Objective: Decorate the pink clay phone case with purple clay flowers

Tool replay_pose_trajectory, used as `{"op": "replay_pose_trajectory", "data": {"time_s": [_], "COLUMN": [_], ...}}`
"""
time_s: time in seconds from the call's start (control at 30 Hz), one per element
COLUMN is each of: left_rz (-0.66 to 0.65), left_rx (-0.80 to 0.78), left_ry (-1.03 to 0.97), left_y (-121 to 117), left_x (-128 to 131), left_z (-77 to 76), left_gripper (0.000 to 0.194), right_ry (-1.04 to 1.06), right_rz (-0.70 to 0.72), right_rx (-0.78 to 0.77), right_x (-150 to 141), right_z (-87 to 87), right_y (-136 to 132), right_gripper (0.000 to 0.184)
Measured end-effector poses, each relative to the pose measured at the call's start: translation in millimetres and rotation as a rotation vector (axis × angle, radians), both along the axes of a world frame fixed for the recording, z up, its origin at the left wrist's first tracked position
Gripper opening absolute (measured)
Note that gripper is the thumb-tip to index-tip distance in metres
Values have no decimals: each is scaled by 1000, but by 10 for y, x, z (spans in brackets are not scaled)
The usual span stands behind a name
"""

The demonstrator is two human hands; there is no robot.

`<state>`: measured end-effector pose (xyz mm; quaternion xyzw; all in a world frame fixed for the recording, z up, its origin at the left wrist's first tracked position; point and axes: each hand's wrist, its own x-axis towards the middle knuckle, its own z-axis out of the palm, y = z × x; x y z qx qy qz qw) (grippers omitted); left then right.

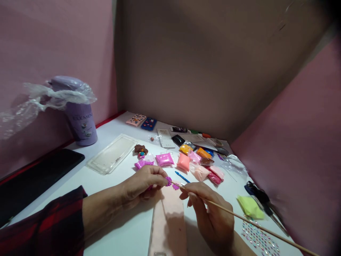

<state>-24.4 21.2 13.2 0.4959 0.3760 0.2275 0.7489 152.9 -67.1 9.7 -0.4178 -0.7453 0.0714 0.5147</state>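
My left hand (145,183) pinches a small purple clay flower (168,181) between thumb and fingers. My right hand (210,209) grips a long thin wooden stick (255,224), whose tip reaches the flower's edge. A second purple flower (176,186) sits just right of the first, near the far end of a pale pink flat panel (170,220). That panel lies under both hands, with their shadow across it. Just beyond the fingers is a blue pointed tool (182,176). Purple clay packets (164,159) rest past my left hand.
Several coloured clay packets (183,161) are spread beyond my hands. At left stand a clear case (113,154), a purple tumbler (82,124) and a black slab (39,181). Scissors (266,202), a yellow-green packet (250,207) and a gem sheet (259,238) lie at right.
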Motion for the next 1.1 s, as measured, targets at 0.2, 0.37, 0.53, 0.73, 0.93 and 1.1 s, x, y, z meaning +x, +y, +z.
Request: {"op": "replay_pose_trajectory", "data": {"time_s": [0.2, 0.37, 0.53, 0.73, 0.93, 1.1], "left_rz": [12, 7, 5, 10, 8, -1], "left_rx": [-1, -8, 0, -21, -25, -7], "left_ry": [16, 13, -12, -61, -60, -52], "left_y": [-10, -32, -17, -2, -8, 2], "left_x": [3, -4, 4, 12, 4, 1], "left_z": [32, 71, 61, 8, 12, -12], "left_gripper": [7, 7, 5, 5, 5, 8], "right_ry": [-19, -42, -57, -83, -82, -53], "right_rz": [6, 32, 19, 14, 16, 5], "right_rx": [0, 8, 22, 4, 29, 30], "right_x": [1, 22, 20, 32, 45, 29], "right_z": [9, 2, 0, -24, -41, -27], "right_y": [-22, -12, -15, -5, 10, -12], "right_gripper": [28, 31, 30, 30, 32, 29]}}
